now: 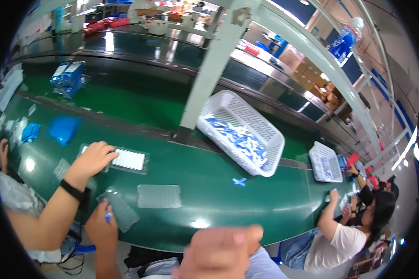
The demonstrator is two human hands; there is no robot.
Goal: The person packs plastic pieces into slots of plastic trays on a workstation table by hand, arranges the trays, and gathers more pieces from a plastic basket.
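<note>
My left hand [102, 225] is closed on a small blue-and-white piece [108, 216] at the lower left. Its fingers also meet the edge of a clear ribbed plastic tray [121, 211], which lies tilted on the green table. My right hand [219, 253] is large and blurred at the bottom middle, close to the camera. Its fingers look curled together, and what they may hold is hidden. Another clear plastic tray [158, 196] lies flat between my hands. Farther right, a pair of crossed blue-and-white pieces [239, 182] rests on the table.
A white basket [274, 132] of blue-and-white pieces stands tilted beyond my right hand, beside a pale post [209, 69]. At left, a co-worker's hand [95, 159] touches a tray of white pieces [129, 159]. Another person [342, 237] works at right near a smaller basket [317, 165].
</note>
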